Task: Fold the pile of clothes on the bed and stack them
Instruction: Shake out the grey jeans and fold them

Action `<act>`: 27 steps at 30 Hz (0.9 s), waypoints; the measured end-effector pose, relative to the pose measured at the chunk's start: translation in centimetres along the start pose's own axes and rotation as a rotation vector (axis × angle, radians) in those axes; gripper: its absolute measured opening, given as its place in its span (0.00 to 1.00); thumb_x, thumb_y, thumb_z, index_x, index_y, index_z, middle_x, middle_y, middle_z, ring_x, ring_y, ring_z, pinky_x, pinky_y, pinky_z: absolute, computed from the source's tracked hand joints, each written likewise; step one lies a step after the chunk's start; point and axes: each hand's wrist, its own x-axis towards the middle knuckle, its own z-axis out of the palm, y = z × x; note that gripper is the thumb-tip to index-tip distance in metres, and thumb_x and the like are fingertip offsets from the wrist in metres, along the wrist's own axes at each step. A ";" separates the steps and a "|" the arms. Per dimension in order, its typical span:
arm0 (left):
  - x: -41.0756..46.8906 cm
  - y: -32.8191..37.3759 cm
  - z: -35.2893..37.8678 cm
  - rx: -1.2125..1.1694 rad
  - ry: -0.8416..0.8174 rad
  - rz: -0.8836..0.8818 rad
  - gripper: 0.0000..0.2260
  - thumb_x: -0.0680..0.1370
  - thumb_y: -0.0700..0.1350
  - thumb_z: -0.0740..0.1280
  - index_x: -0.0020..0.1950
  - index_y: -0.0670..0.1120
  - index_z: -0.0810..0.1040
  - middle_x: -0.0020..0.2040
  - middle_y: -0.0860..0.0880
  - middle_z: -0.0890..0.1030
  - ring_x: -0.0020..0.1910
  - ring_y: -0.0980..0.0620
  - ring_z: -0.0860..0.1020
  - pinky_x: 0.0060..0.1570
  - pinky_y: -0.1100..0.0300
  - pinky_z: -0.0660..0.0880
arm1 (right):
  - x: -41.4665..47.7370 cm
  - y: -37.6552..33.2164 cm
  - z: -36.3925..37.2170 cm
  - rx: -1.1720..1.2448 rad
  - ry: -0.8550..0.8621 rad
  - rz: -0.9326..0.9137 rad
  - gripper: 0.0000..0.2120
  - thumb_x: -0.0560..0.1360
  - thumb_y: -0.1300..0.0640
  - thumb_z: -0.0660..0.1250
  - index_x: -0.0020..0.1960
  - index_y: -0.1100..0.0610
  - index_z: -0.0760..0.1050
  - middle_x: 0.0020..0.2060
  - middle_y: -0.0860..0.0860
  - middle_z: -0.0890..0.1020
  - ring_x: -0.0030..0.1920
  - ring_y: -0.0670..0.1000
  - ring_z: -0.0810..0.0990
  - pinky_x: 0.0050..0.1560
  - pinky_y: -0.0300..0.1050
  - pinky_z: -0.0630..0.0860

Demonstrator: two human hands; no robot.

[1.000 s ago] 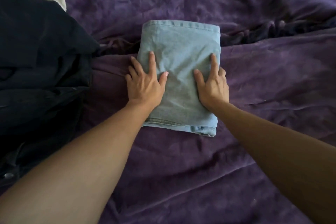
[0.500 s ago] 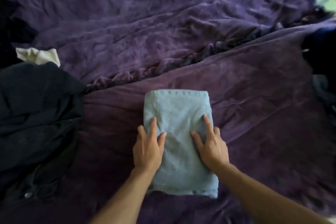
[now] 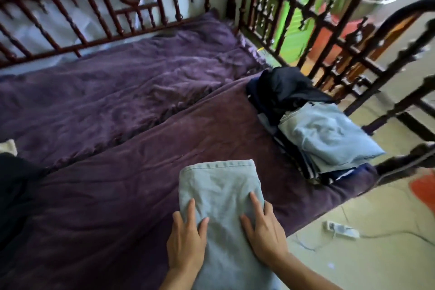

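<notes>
Both hands, left hand and right hand, lie flat with fingers straight on the folded jeans on the bed; the stack sits off right.

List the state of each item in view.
denim garment, folded, lying flat under both hands
left hand, open, pressing the garment
right hand, open, pressing the garment
stack, folded clothes, light denim on top
dark pile, unfolded, at left
blanket, wrinkled
</notes>
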 end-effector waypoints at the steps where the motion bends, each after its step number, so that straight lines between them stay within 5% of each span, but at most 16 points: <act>1: -0.5 1.9 -0.3 -0.001 0.012 0.017 0.29 0.78 0.62 0.58 0.77 0.54 0.57 0.58 0.47 0.67 0.52 0.47 0.78 0.42 0.53 0.76 | -0.2 0.8 -1.8 0.008 0.023 0.001 0.31 0.77 0.38 0.56 0.77 0.42 0.50 0.64 0.49 0.65 0.59 0.54 0.75 0.51 0.49 0.74; 6: -1.3 10.4 -2.3 -0.043 0.036 0.099 0.29 0.79 0.63 0.55 0.77 0.57 0.53 0.60 0.48 0.65 0.56 0.48 0.77 0.46 0.55 0.74 | 0.2 4.2 -10.2 0.020 0.120 -0.002 0.31 0.77 0.38 0.57 0.76 0.43 0.51 0.66 0.49 0.65 0.61 0.53 0.74 0.53 0.49 0.74; 14: 3.2 20.8 -3.6 -0.258 0.039 0.230 0.26 0.79 0.58 0.59 0.76 0.55 0.58 0.60 0.48 0.66 0.54 0.45 0.77 0.49 0.55 0.75 | 6.9 8.8 -20.0 0.026 0.176 -0.004 0.30 0.77 0.36 0.57 0.75 0.40 0.52 0.62 0.48 0.68 0.59 0.53 0.75 0.53 0.48 0.73; 27: 14.3 38.2 3.3 -0.492 -0.190 0.255 0.27 0.77 0.48 0.67 0.74 0.52 0.62 0.61 0.46 0.68 0.56 0.46 0.76 0.56 0.61 0.70 | 26.6 18.2 -33.1 -0.161 0.150 0.005 0.25 0.77 0.40 0.61 0.72 0.42 0.62 0.62 0.52 0.71 0.60 0.57 0.74 0.58 0.48 0.72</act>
